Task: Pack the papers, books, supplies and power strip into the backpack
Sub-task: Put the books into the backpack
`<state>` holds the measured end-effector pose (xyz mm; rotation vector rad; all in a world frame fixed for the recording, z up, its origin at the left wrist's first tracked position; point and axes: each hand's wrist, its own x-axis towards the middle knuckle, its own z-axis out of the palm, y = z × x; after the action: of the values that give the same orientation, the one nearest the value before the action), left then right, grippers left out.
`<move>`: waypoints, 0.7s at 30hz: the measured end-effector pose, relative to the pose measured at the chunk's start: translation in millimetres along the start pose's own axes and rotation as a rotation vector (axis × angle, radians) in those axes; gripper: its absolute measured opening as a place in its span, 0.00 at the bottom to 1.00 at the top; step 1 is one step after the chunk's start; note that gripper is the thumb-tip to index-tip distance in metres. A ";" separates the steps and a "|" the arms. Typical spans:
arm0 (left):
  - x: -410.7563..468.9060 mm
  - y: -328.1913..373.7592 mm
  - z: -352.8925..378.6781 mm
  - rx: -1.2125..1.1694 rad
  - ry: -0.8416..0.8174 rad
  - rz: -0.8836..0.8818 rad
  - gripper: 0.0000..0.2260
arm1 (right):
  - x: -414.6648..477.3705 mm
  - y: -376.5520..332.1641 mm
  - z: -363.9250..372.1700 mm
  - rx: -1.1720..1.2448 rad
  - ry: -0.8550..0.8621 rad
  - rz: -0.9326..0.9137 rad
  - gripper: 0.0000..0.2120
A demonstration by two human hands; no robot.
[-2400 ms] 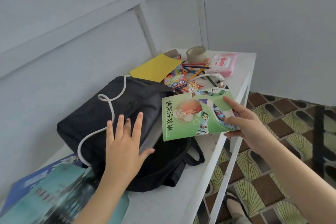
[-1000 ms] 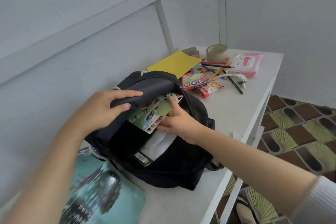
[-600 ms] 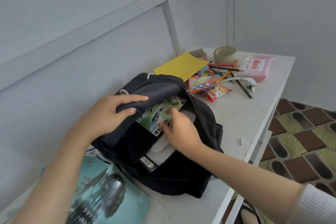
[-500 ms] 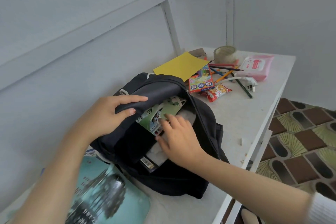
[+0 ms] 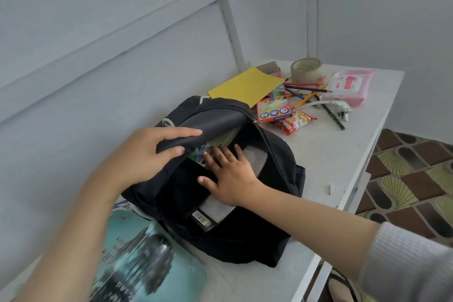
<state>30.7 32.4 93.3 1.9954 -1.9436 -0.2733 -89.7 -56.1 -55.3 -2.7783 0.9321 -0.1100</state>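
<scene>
Black backpack (image 5: 245,240), unzipped on white surface (image 5: 331,154); pencils (image 5: 308,91) at 1 o'clock. Left hand (image 5: 144,154): fingers (image 5: 181,133) curled round its top flap (image 5: 215,122). Right hand (image 5: 232,176): fingers straight, flat on green book (image 5: 220,139) inside

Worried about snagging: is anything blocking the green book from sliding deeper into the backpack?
Nothing visible does: the left hand holds the backpack flap clear, and the right hand presses the green book inside.
</scene>
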 end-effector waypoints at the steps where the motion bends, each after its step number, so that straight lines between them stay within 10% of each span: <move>1: -0.2 -0.4 -0.3 0.001 0.000 -0.001 0.22 | 3.1 0.3 0.1 -0.009 -0.005 0.002 0.33; 21: 2.2 -11.1 6.6 -0.090 0.021 -0.047 0.21 | -26.1 20.7 -14.2 0.221 -0.058 -0.130 0.29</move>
<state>38.7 29.6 83.3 1.9800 -1.8409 -0.3438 -124.6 -58.9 -46.1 -2.6195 0.6798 -0.1425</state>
